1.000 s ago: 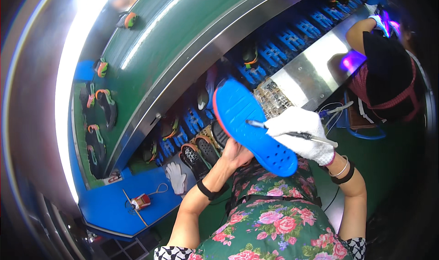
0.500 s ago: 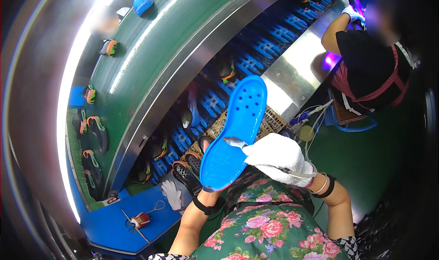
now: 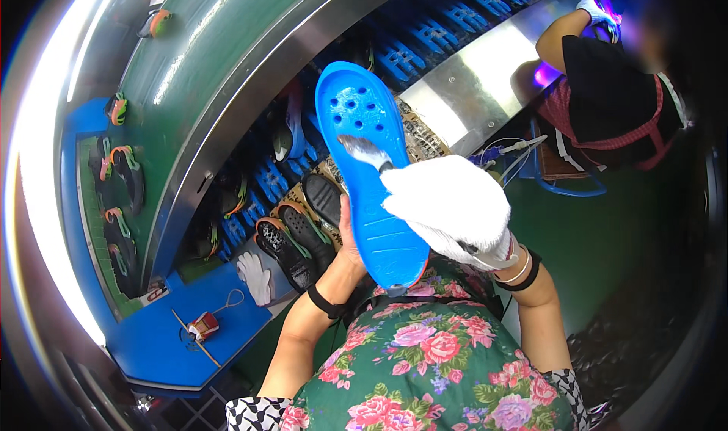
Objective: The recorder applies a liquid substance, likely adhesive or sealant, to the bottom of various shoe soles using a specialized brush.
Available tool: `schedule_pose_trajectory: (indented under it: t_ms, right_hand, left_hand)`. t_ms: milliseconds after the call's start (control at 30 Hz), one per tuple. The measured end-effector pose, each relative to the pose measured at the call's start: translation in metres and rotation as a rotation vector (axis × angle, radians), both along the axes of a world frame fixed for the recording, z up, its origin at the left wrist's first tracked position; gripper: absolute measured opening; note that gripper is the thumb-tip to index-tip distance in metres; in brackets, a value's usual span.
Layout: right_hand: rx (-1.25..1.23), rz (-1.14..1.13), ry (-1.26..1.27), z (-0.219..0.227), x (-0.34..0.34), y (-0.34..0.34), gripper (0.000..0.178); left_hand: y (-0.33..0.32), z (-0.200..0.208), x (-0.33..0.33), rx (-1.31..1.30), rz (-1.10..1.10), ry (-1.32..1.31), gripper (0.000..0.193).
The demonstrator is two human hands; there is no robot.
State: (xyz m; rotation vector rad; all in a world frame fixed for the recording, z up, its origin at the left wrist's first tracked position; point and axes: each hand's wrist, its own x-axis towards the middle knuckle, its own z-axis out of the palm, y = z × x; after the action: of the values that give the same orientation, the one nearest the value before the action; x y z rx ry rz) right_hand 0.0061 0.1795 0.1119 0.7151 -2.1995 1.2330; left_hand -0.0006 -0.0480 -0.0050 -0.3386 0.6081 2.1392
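A bright blue shoe sole (image 3: 390, 238) is raised in front of my apron, its wide end with several round holes pointing away from me. My bare left hand (image 3: 349, 241) grips it along its left edge from beneath, most fingers hidden behind it. In a white knit glove, my right hand (image 3: 455, 207) is closed around a brush (image 3: 368, 152); the handle is mostly covered. The bristles rest on the sole's inner face just below the holes. Wet-looking gloss shows on that surface.
Dark soles (image 3: 287, 253) lie beyond my left hand. A blue table (image 3: 163, 344) at left bears a white glove (image 3: 254, 277) and a small red container (image 3: 202, 326). A green conveyor (image 3: 189, 52) carries shoe parts. Blue racks (image 3: 436, 40) stand ahead. A co-worker (image 3: 607, 97) sits at right.
The sole has swung from leaning right to leaning left. The brush has moved up from the sole's middle toward the holes. The whole view has shifted slightly.
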Motion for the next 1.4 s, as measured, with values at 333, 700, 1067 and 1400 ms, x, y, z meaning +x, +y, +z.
schedule_pose_trajectory:
  t_ms: [333, 700, 1067, 1400]
  right_hand:
    - [0.030, -0.043, -0.014, -0.003, -0.015, -0.008, 0.031]
    - [-0.049, -0.085, -0.024, 0.001, -0.008, -0.003, 0.033]
    - [-0.124, -0.100, -0.036, -0.009, -0.007, -0.012, 0.029]
    - [-0.197, 0.008, -0.080, -0.020, -0.004, -0.016, 0.021]
  left_hand:
    - [-0.002, -0.021, 0.011, 0.031, -0.077, 0.038, 0.102]
    - [0.000, -0.025, 0.008, -0.017, 0.033, 0.052, 0.096]
    - [0.005, -0.004, -0.015, -0.146, 0.015, 0.159, 0.104]
    - [0.024, 0.011, -0.044, 0.290, 0.141, 0.040, 0.122]
